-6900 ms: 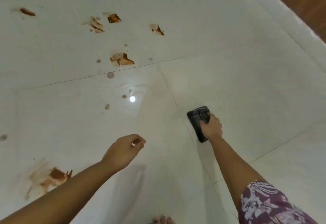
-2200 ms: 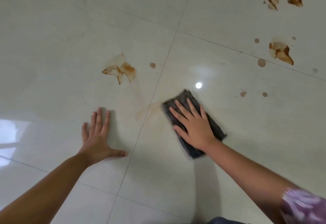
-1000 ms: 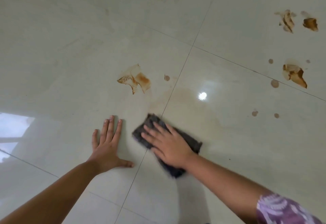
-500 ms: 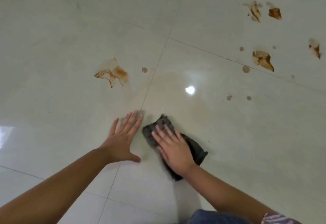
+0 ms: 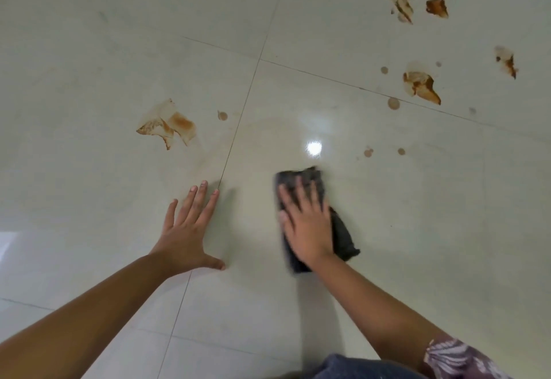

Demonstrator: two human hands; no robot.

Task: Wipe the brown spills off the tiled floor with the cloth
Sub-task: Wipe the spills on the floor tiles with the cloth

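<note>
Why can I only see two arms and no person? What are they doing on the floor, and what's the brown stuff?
The camera sits on the person's head and looks down, so you see only their arms. The left hand lies flat on the tiled floor, likely for support. The right hand presses flat on a dark cloth. The brown stuff is spills to wipe: the nearest spill lies just beyond the left hand, other spills lie farther off, with small round drops among them.

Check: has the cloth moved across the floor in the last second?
Yes. The cloth under the right hand slid rightward: it straddled the grout line then, and now lies clear to its right.
</note>
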